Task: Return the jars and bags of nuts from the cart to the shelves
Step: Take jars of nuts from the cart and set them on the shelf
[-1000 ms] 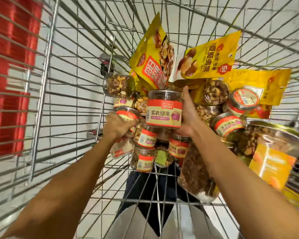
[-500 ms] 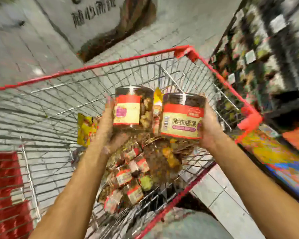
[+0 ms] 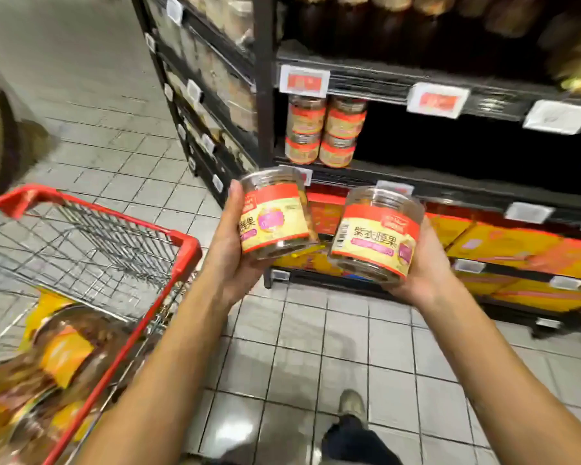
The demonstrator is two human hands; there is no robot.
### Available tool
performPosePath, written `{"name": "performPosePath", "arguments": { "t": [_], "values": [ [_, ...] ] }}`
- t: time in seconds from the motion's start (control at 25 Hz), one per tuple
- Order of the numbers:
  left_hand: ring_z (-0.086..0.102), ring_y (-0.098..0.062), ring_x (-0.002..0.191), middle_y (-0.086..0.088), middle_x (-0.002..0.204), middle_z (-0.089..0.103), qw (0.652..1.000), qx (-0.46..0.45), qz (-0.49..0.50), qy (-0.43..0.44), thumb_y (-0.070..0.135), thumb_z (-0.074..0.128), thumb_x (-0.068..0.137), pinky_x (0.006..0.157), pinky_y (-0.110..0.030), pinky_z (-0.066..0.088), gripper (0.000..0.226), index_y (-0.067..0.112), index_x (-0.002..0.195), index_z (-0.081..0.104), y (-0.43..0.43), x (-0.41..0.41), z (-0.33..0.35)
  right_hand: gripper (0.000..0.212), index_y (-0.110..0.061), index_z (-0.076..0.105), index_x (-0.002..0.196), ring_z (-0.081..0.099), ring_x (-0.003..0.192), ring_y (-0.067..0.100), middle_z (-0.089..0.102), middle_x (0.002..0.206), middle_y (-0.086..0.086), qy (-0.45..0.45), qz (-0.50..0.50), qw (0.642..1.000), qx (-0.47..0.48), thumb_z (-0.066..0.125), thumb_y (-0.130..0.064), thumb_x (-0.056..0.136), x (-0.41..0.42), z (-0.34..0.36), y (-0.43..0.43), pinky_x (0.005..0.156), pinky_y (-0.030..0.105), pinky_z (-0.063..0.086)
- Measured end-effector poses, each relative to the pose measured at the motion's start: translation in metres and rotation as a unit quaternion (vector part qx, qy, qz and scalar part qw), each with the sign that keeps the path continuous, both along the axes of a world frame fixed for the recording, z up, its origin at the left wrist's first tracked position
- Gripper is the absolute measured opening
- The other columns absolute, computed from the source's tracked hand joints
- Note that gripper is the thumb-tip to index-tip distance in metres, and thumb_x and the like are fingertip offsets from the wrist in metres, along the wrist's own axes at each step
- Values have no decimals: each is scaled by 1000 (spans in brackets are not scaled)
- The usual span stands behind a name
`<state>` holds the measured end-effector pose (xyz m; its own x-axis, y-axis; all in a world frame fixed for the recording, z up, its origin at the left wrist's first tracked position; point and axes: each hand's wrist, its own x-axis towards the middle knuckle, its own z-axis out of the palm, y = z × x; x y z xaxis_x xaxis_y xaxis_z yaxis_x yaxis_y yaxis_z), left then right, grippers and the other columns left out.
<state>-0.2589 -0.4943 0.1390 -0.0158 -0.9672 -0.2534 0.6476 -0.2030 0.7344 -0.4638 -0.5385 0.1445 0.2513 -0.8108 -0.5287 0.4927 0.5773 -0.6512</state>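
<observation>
Your cart (image 3: 185, 245) stood at eight o'clock, its red rim turned toward you. In its wire basket lay yellow bags (image 3: 59, 350), along with other goods too blurred to name.

At the cart's three o'clock your left grip (image 3: 230, 250) was clamped on a jar (image 3: 275, 216). The thumb ran up the jar's left side and the palm sat under its base. The fingers were hidden behind it. That jar was clear, with a red and cream label, and you held it nearly upright in the air, outside the cart and above the tiled floor (image 3: 316, 347).

At its twelve o'clock four like jars (image 3: 322, 132) stood two upon two at the left end of a dark shelf (image 3: 383, 77). A price tag (image 3: 304, 81) hung just above them, and the shelf space at their three o'clock was in shadow.

The second jar (image 3: 376, 236) hung just beside the first, at its four o'clock, with a narrow gap between them and its lid tipped toward one o'clock. Your right grip (image 3: 423, 263) was clamped on it, cupping its base and right side.

Beyond that, at three o'clock, yellow packs (image 3: 503, 243) filled the low shelves. Your shoe (image 3: 351, 402) showed on the floor at six o'clock.
</observation>
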Motion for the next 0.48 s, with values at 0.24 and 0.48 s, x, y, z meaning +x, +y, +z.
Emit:
{"name": "performPosePath", "arguments": {
  "t": [0.24, 0.48],
  "values": [
    [63, -26, 100, -12, 111, 67, 997, 49, 47, -18, 57, 51, 68, 94, -46, 49, 68, 12, 117, 61, -111, -134, -18, 62, -15, 69, 99, 67, 84, 29, 70, 96, 13, 74, -28, 996, 39, 30, -62, 92, -122, -15, -102, 83, 47, 51],
    [66, -24, 88, -14, 106, 68, 991, 24, 89, -96, 63, 53, 58, 84, -41, 53, 73, 12, 110, 64, -222, -178, -59, 56, -15, 68, 93, 69, 75, 25, 73, 80, 10, 40, -67, 997, 21, 32, -58, 94, -151, -49, -201, 81, 44, 53]
  ]
}}
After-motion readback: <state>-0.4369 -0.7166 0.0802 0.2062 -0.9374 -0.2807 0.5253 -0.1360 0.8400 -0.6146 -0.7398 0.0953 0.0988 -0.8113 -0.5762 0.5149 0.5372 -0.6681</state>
